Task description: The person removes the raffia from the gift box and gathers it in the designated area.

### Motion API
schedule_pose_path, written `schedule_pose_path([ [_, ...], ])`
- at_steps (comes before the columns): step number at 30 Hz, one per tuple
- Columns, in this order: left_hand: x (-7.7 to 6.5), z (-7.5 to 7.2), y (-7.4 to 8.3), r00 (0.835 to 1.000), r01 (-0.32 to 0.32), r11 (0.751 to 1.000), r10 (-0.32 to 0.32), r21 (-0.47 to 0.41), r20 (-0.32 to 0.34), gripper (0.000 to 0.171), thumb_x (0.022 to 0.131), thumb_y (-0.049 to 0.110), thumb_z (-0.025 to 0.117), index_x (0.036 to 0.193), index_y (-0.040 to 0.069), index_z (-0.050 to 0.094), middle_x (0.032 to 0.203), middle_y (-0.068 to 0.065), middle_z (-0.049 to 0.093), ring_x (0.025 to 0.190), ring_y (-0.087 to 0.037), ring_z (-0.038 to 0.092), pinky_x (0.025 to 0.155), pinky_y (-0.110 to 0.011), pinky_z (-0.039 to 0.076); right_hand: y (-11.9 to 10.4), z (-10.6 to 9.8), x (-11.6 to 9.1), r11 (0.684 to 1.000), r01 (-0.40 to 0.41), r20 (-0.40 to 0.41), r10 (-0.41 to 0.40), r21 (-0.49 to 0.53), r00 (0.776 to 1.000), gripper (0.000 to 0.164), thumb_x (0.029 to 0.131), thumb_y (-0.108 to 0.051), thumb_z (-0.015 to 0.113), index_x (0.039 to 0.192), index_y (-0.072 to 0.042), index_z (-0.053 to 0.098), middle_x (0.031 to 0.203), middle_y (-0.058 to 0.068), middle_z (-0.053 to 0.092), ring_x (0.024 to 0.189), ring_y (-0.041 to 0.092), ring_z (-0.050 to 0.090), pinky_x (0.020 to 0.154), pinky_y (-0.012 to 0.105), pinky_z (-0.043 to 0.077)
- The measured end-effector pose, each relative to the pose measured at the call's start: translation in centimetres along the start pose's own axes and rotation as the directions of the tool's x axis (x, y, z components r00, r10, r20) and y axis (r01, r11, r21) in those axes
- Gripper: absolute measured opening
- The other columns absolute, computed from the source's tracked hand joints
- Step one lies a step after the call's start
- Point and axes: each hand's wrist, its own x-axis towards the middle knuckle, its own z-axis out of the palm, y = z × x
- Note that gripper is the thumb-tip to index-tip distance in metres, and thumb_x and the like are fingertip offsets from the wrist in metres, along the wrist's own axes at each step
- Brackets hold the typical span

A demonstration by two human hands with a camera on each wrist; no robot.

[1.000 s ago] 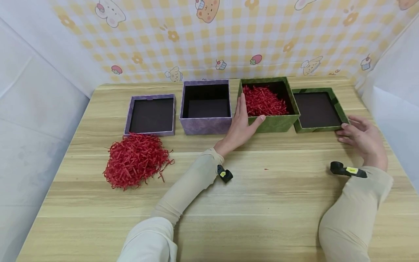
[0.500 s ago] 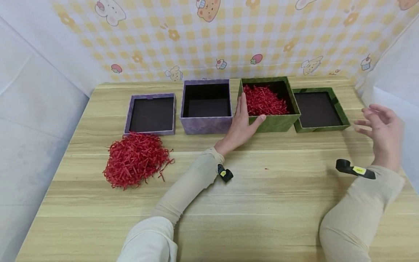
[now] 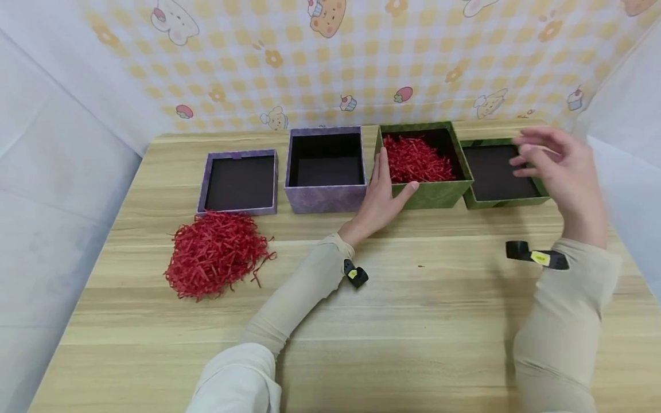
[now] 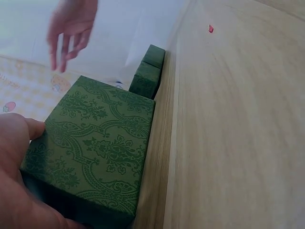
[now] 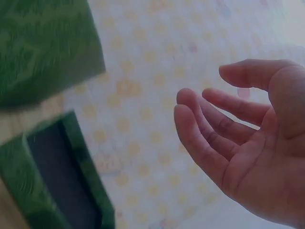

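My left hand (image 3: 379,198) rests against the green patterned box (image 3: 434,196), its fingers straight along the left side and the thumb laid over the front. Red shredded paper (image 3: 415,160) fills much of that box's inside. In the left wrist view the box's front (image 4: 95,143) appears close beside the hand. My right hand (image 3: 563,166) hangs in the air over the green lid (image 3: 506,202), touching nothing, with fingers loosely bent. The right wrist view shows this hand (image 5: 248,143) with nothing in it. The lid lies with its dark inside up, right of the green box.
Left of the green box stands a purple box (image 3: 325,198) with a bare dark inside. Farther left lies a purple lid (image 3: 237,210), a heap of red shredded paper (image 3: 217,252) in front of it. One red scrap (image 3: 420,266) lies on the wooden table (image 3: 392,327).
My right hand has let go of the green lid's right edge, lifted to the right, then swung left over the lid. The left hand has stayed on the green box.
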Motion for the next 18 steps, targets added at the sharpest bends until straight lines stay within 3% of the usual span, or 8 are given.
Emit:
schedule_pose_path([
  [1, 0.0, 0.0, 0.0, 1.000, 0.001, 1.000, -0.001, -0.001, 0.000, 0.091, 0.092, 0.052, 0.048, 0.147, 0.021, -0.018, 0.153, 0.000, -0.018, 0.136, -0.009, -0.012, 0.110, -0.043, 0.013, -0.5, 0.8, 0.5, 0.995, 0.018, 0.052, -0.013, -0.094, 0.999, 0.030, 0.091, -0.002, 0.057, 0.121, -0.002, 0.057, 0.104, 0.004, 0.063, 0.076, 0.012, 0.064, 0.062, 0.019, 0.052],
  [3, 0.1, -0.1, -0.1, 1.000, -0.001, 1.000, 0.001, 0.003, -0.003, 0.090, 0.092, 0.052, 0.047, 0.147, 0.021, -0.018, 0.153, -0.001, -0.018, 0.137, -0.010, -0.011, 0.110, -0.043, 0.013, -1.3, 2.5, 1.4, 0.956, 0.067, 0.156, -0.023, -0.285, 0.987, 0.032, 0.093, -0.006, 0.054, 0.125, -0.003, 0.056, 0.107, 0.004, 0.062, 0.080, 0.010, 0.063, 0.066, 0.017, 0.051],
  [5, 0.1, -0.2, -0.1, 1.000, -0.006, 1.000, 0.006, 0.006, -0.004, 0.090, 0.093, 0.051, 0.048, 0.147, 0.020, -0.017, 0.153, -0.003, -0.017, 0.137, -0.011, -0.012, 0.110, -0.042, 0.012, -1.9, 4.2, 2.4, 0.874, 0.135, 0.260, -0.010, -0.467, 0.966, 0.034, 0.095, -0.013, 0.053, 0.128, -0.004, 0.054, 0.113, 0.007, 0.062, 0.087, 0.011, 0.063, 0.071, 0.015, 0.048],
  [7, 0.2, -0.2, -0.2, 1.000, -0.011, 1.000, 0.011, 0.006, -0.003, 0.090, 0.093, 0.050, 0.048, 0.147, 0.018, -0.016, 0.154, -0.003, -0.016, 0.137, -0.010, -0.013, 0.111, -0.040, 0.010, -2.2, 5.8, 3.5, 0.786, 0.197, 0.357, 0.032, -0.586, 0.934, 0.038, 0.096, -0.020, 0.051, 0.131, -0.005, 0.052, 0.119, 0.011, 0.059, 0.095, 0.017, 0.060, 0.078, 0.024, 0.047],
  [10, 0.2, -0.3, -0.2, 1.000, -0.014, 1.000, 0.014, 0.015, -0.002, 0.090, 0.093, 0.048, 0.048, 0.148, 0.016, -0.015, 0.153, -0.001, -0.017, 0.136, -0.009, -0.015, 0.111, -0.036, 0.008, -1.9, 8.1, 5.1, 0.705, 0.227, 0.449, 0.144, -0.672, 0.882, 0.045, 0.096, -0.029, 0.050, 0.133, -0.004, 0.050, 0.125, 0.018, 0.055, 0.108, 0.030, 0.055, 0.085, 0.040, 0.043],
  [12, 0.2, -0.2, -0.1, 1.000, -0.011, 1.000, 0.011, 0.018, 0.002, 0.090, 0.093, 0.048, 0.049, 0.148, 0.016, -0.015, 0.153, 0.001, -0.018, 0.136, -0.008, -0.016, 0.111, -0.035, 0.007, -1.5, 9.2, 6.2, 0.678, 0.216, 0.479, 0.226, -0.703, 0.848, 0.049, 0.096, -0.033, 0.049, 0.136, -0.003, 0.046, 0.128, 0.021, 0.052, 0.113, 0.036, 0.050, 0.088, 0.051, 0.040],
  [15, 0.1, -0.2, 0.0, 1.000, -0.003, 1.000, 0.003, 0.025, 0.009, 0.090, 0.093, 0.049, 0.048, 0.147, 0.018, -0.017, 0.152, 0.001, -0.019, 0.136, -0.009, -0.017, 0.111, -0.037, 0.007, -0.9, 10.3, 7.5, 0.628, 0.206, 0.497, 0.331, -0.750, 0.802, 0.056, 0.095, -0.036, 0.051, 0.138, -0.002, 0.041, 0.133, 0.023, 0.046, 0.120, 0.038, 0.043, 0.094, 0.054, 0.035],
  [18, 0.0, -0.2, 0.1, 1.000, 0.002, 1.000, -0.002, 0.022, 0.014, 0.090, 0.093, 0.050, 0.048, 0.147, 0.019, -0.018, 0.152, 0.001, -0.019, 0.135, -0.008, -0.017, 0.111, -0.038, 0.008, -0.4, 10.9, 8.5, 0.566, 0.244, 0.515, 0.387, -0.788, 0.765, 0.063, 0.093, -0.038, 0.053, 0.141, 0.000, 0.037, 0.139, 0.024, 0.039, 0.125, 0.040, 0.037, 0.099, 0.055, 0.030],
])
